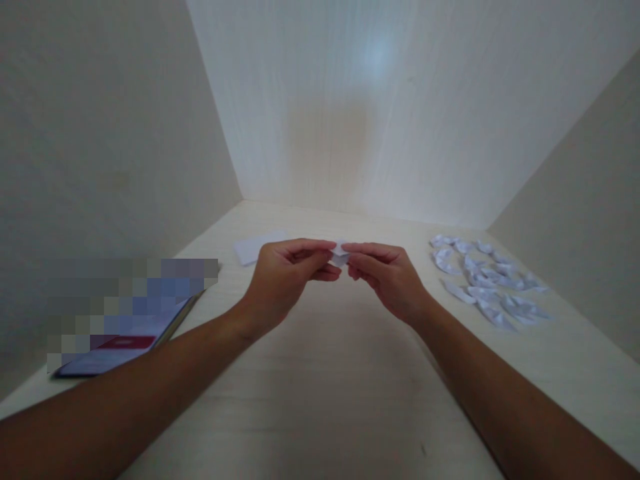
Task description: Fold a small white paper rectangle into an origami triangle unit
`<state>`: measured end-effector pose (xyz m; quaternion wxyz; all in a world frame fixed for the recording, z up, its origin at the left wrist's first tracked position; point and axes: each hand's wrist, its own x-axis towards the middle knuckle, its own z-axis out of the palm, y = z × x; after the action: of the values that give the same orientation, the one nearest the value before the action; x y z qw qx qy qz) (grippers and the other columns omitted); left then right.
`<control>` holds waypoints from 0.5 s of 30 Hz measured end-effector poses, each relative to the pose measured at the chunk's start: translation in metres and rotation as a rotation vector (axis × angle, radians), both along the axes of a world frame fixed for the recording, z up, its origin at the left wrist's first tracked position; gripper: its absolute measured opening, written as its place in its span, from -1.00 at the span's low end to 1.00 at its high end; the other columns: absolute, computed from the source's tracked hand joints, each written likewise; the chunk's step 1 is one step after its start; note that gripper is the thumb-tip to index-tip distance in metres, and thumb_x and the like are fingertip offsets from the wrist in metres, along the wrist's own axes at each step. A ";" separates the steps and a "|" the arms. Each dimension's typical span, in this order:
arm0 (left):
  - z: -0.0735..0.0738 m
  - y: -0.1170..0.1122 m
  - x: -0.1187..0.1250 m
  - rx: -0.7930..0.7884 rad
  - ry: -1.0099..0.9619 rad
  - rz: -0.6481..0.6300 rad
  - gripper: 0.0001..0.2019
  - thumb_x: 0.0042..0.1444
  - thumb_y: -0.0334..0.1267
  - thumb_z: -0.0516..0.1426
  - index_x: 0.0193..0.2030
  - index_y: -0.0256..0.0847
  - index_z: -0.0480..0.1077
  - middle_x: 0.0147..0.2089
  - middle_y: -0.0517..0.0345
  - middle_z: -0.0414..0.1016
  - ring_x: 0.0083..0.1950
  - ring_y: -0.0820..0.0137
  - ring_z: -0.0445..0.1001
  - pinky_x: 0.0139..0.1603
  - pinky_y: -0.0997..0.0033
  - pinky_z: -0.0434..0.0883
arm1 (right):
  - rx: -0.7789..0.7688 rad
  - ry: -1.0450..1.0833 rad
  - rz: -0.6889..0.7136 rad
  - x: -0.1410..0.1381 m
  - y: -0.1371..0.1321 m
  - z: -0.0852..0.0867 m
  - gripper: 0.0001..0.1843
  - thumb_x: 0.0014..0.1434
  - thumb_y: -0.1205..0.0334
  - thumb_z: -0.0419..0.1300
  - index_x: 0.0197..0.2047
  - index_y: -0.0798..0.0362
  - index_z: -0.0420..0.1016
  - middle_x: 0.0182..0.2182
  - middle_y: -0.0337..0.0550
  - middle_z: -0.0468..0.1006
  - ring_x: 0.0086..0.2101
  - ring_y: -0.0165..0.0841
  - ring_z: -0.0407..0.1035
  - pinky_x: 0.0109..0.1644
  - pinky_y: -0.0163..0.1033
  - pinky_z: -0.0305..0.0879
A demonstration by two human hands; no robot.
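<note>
Black-rimmed, a flat screen (pixel 145 327) lies leftmost, partly pixelated, its crimson band (pixel 125 343) illegible, the left forearm (pixel 170 373) crossing before it. White flat paper (pixel 249 249) sits partly behind the left hand (pixel 290 268). Pinched fingertips of it and the right hand (pixel 387 272) grip a small folded paper (pixel 341 254) above the pale, grained tabletop (pixel 345 393); pointed, folded white pieces (pixel 483 277) cluster rightmost.

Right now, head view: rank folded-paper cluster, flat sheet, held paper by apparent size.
1. Folded-paper cluster
2. Flat sheet, partly hidden by the left hand
3. Held paper, partly covered by that hand and the right hand
</note>
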<state>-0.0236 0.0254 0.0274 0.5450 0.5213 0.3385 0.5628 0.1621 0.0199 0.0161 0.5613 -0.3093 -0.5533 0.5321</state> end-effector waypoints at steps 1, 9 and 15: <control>0.001 0.000 0.000 0.010 0.002 0.007 -0.85 0.03 -0.32 0.41 -0.23 -0.28 0.66 -0.38 0.08 0.69 -0.41 0.37 0.66 -0.27 0.39 0.67 | 0.003 0.003 -0.006 -0.001 -0.001 0.001 -0.81 0.12 0.15 0.47 -0.16 -0.07 0.77 -0.39 -0.23 0.65 -0.39 -0.44 0.41 -0.24 -0.25 0.32; 0.003 -0.004 0.000 0.063 0.009 -0.013 -0.81 0.04 -0.32 0.41 -0.20 -0.29 0.62 -0.36 0.09 0.69 -0.37 0.34 0.67 -0.18 0.31 0.68 | -0.027 0.042 -0.054 -0.004 -0.005 0.003 -0.79 0.04 0.24 0.54 -0.20 -0.07 0.75 -0.42 -0.25 0.66 -0.38 -0.43 0.46 -0.22 -0.25 0.33; 0.002 -0.005 0.001 0.091 -0.036 -0.017 -0.84 0.11 -0.25 0.41 -0.23 -0.29 0.63 -0.27 0.08 0.71 -0.29 0.37 0.69 -0.16 0.39 0.68 | 0.007 0.009 -0.066 -0.003 -0.004 0.001 -0.77 0.03 0.25 0.54 -0.20 -0.07 0.74 -0.36 -0.22 0.69 -0.36 -0.42 0.49 -0.23 -0.25 0.36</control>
<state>-0.0228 0.0209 0.0295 0.5314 0.5380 0.2983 0.5824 0.1594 0.0162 0.0175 0.5821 -0.3231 -0.5421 0.5128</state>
